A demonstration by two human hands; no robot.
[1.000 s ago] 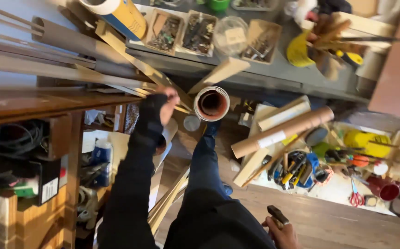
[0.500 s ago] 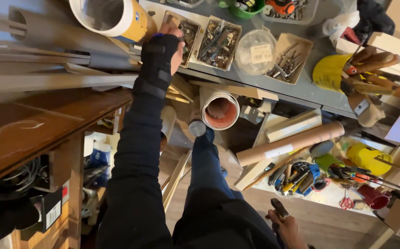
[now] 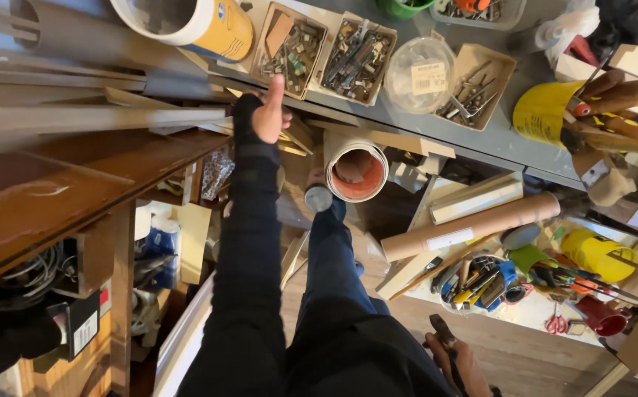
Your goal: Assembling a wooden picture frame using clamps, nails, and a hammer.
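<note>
Access, desk (image 3: 436, 136) edge: left hand (image 3: 269, 116) sits at the front lip, hemmed above by two cardboard trays of hardware (image 3: 289, 45), to the left by stacked long boards (image 3: 91, 117) and a grey pipe (image 3: 98, 37). Round clear tub (image 3: 419, 73) and yellow bucket of tools (image 3: 554, 110) crowd the surface rightward. Below the lip, an orange-lined tube end (image 3: 355, 170) and a long cardboard tube (image 3: 473, 224) block passage. Bare floor strip (image 3: 539, 360) beside right hand (image 3: 458, 360) is open.

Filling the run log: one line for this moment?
left hand: at bench edge, thumb up | right hand: holds dark tool | tube below bench
</note>
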